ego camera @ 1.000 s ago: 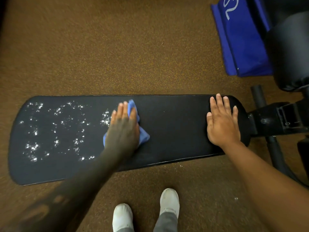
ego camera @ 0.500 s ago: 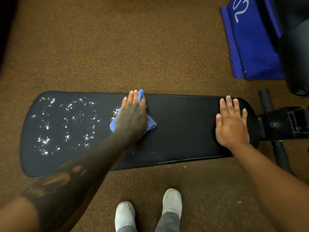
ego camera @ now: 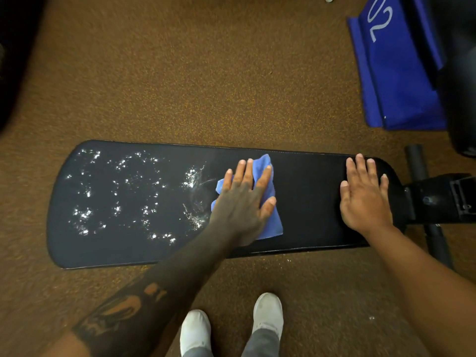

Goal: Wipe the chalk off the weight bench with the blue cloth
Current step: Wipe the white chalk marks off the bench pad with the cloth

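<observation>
One black weight bench (ego camera: 309,202) across the middle. One blue cloth (ego camera: 270,222). Two hands: left hand (ego camera: 242,202), right hand (ego camera: 364,199). Two white shoes (ego camera: 268,313) at 6 o'clock. One blue mat (ego camera: 396,73) at 2 o'clock.

Legible marking: one item only. The blue mat (ego camera: 396,73), lying on the floor well beyond and to the right of the right hand's grip (ego camera: 364,199), carries large white characters reading "20", cut off by the top frame edge. Nothing else in view bears readable text.
</observation>
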The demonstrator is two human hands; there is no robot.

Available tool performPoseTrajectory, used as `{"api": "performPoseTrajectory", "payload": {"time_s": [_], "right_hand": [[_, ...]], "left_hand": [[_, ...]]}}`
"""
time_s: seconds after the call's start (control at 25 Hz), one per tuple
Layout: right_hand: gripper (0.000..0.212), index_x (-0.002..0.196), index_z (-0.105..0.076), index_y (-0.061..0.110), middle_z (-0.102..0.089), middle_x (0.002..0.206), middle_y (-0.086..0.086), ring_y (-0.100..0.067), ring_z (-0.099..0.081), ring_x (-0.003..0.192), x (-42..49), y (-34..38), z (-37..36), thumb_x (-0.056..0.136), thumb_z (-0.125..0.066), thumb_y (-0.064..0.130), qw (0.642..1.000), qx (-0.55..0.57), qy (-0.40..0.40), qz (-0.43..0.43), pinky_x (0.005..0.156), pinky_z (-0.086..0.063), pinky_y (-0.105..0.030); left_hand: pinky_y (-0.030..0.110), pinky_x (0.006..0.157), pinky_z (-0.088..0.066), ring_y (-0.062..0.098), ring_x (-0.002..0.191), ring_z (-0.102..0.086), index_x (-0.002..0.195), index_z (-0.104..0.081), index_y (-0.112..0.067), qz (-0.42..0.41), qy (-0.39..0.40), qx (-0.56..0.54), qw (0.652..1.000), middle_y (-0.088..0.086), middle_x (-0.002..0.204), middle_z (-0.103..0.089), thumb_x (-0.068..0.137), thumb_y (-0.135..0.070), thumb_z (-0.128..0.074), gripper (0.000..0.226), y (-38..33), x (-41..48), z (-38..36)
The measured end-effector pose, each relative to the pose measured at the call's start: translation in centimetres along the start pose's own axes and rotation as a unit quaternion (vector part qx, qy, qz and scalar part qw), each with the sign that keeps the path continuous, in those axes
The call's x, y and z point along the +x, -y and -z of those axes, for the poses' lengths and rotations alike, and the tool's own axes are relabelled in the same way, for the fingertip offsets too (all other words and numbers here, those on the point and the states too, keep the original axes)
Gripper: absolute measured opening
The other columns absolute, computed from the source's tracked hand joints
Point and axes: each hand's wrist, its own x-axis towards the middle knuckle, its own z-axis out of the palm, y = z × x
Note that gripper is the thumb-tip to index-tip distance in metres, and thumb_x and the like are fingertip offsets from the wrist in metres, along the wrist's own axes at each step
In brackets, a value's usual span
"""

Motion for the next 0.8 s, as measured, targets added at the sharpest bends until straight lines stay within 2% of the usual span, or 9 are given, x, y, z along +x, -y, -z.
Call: {"api": "performPoseTrajectory", "payload": {"time_s": [0.08,0.16,0.28,0.36,0.48,0.56,0.68,0.8], "right_hand": [[0.056,0.153,-0.013,0.016,-0.007,0.162,-0.005,-0.021,0.002,0.148,-0.1,1.5,0.8,0.101,-0.027,0.032,0.999,0.027,0.006,-0.027,0.118,-0.004,-0.054],[0.062,0.151,-0.018,0.014,-0.013,0.161,-0.009,-0.024,-0.004,0.148,-0.9,5.2,1.9,0.096,-0.026,0.041,0.996,0.068,-0.025,-0.046,0.118,-0.003,-0.054],[0.069,0.143,-0.038,0.011,-0.026,0.155,-0.014,-0.029,-0.016,0.145,-4.2,13.9,3.0,0.088,-0.029,0.052,0.988,0.132,-0.068,0.033,0.117,-0.008,-0.052],[0.077,0.145,-0.036,0.015,-0.021,0.157,-0.014,-0.029,-0.011,0.146,-6.5,18.9,2.0,0.084,-0.03,0.062,0.986,0.139,-0.016,0.095,0.118,-0.006,-0.048],[0.089,0.151,-0.018,0.021,-0.001,0.161,-0.011,-0.027,0.01,0.147,-8.0,22.3,-1.4,0.079,-0.031,0.072,0.989,0.1,0.039,0.099,0.119,0.001,-0.047],[0.081,0.15,-0.023,0.019,-0.006,0.161,-0.013,-0.029,0.009,0.147,-7.2,23.2,-2.9,0.084,-0.035,0.063,0.992,0.093,0.015,0.085,0.118,-0.003,-0.052],[0.063,0.147,-0.035,0.016,-0.018,0.159,-0.012,-0.033,0.002,0.147,-5.1,24.9,-3.8,0.092,-0.03,0.047,0.994,0.072,-0.018,0.079,0.117,-0.003,-0.054],[0.061,0.147,-0.032,0.009,-0.018,0.159,-0.013,-0.034,0.003,0.147,-3.4,26.4,-4.0,0.093,-0.034,0.039,0.994,0.074,-0.025,0.081,0.118,-0.001,-0.052]], "left_hand": [[0.046,0.12,0.006,0.026,0.15,0.009,0.154,-0.001,-0.026,0.046,-0.046,-0.075,0.995,0.009,0.163,0.004,0.093,-0.054,-0.013,0.068,2.3,-1.5,1.7],[0.049,0.12,0.004,0.027,0.15,0.01,0.154,-0.005,-0.027,0.143,-0.091,-0.063,0.984,0.01,0.163,0.004,0.094,-0.054,-0.013,0.066,6.6,-3.0,3.0],[0.055,0.119,0.001,0.031,0.149,0.009,0.154,-0.009,-0.027,0.238,-0.069,-0.005,0.969,0.013,0.163,0.003,0.097,-0.053,-0.015,0.063,13.5,-4.9,3.8],[0.057,0.119,0.0,0.031,0.149,0.009,0.154,-0.01,-0.028,0.231,-0.038,0.017,0.972,0.012,0.163,0.001,0.096,-0.056,-0.014,0.065,16.4,-5.3,3.2],[0.057,0.119,-0.001,0.032,0.149,0.007,0.154,-0.006,-0.029,0.207,-0.025,0.04,0.977,0.01,0.164,0.002,0.094,-0.057,-0.011,0.067,17.7,-5.4,1.8],[0.056,0.119,0.0,0.032,0.149,0.008,0.155,-0.005,-0.028,0.205,-0.034,0.046,0.977,0.01,0.164,0.003,0.095,-0.056,-0.013,0.066,17.8,-5.5,1.2],[0.056,0.119,0.002,0.032,0.149,0.01,0.154,-0.003,-0.029,0.204,-0.05,0.043,0.977,0.01,0.164,0.005,0.095,-0.056,-0.012,0.066,17.8,-5.5,1.1],[0.056,0.119,0.002,0.032,0.149,0.01,0.154,-0.002,-0.029,0.203,-0.057,0.039,0.977,0.01,0.164,0.005,0.095,-0.056,-0.014,0.066,17.6,-5.5,0.9]]}}
